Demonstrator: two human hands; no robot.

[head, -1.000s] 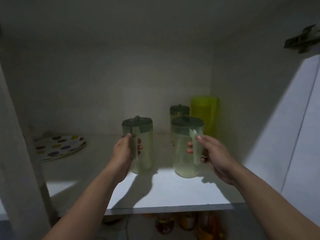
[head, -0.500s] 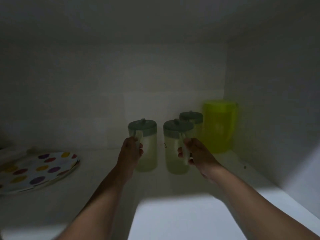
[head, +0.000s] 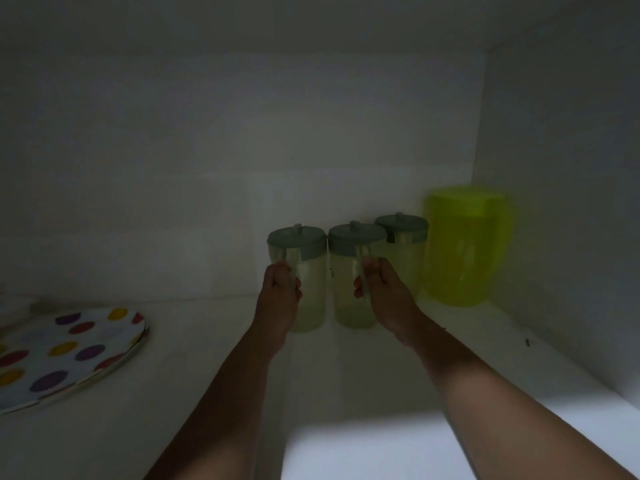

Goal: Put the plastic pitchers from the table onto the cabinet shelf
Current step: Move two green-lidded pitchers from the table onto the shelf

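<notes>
Both arms reach deep into a dim white cabinet. My left hand (head: 280,292) grips the handle of a pale translucent pitcher with a grey-green lid (head: 308,282), which stands on the shelf (head: 207,358). My right hand (head: 381,289) grips the handle of a second such pitcher (head: 346,289) right beside it. A third pitcher of the same kind (head: 405,251) stands behind, near the back wall. A taller bright yellow-green pitcher (head: 464,251) stands in the back right corner.
A white plate with coloured dots (head: 65,351) lies on the shelf at the left. The cabinet's right wall (head: 561,202) is close to the yellow-green pitcher. The shelf's front part is lit, the back is dark.
Both hands have carried their pitchers from the shelf's lit front edge to the back, beside the third pitcher. The camera has moved in closer.
</notes>
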